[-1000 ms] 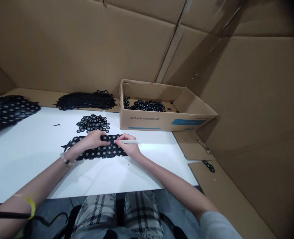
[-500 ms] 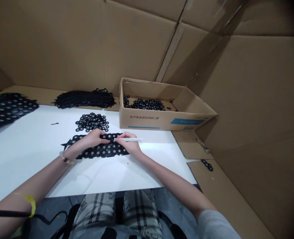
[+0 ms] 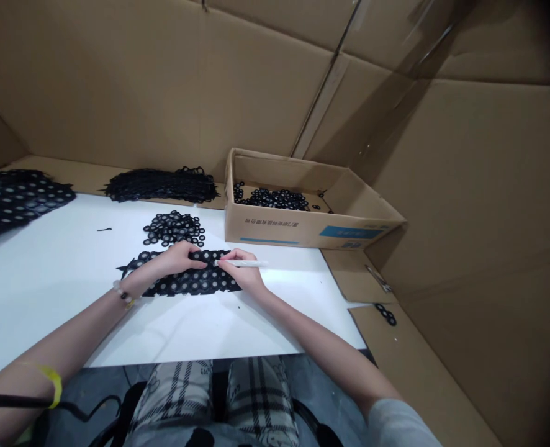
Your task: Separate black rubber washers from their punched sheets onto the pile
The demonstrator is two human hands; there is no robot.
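Sheet (image 3: 186, 284), black with pale dots, flat on the white bench (image 3: 293, 323), and both hands are right on it! Left hand (image 3: 177, 257) lies across its upper middle, thumb (image 3: 198, 264) spread away from the index finger (image 3: 191, 246), dots showing in the gap; how the rest of that hand presses, I can't tell. Over to the right hand (image 3: 244, 271): fingers (image 3: 229, 254) pinching a white pen-like tool (image 3: 247, 263), one end over the sheet just beside that left thumb, the other poking out past the sheet's right edge. Whether it touches, I can't say. Just behind the left hand, loose rings (image 3: 175, 228) in a heap; farther back, a cardboard box (image 3: 303, 223) with more rings inside.
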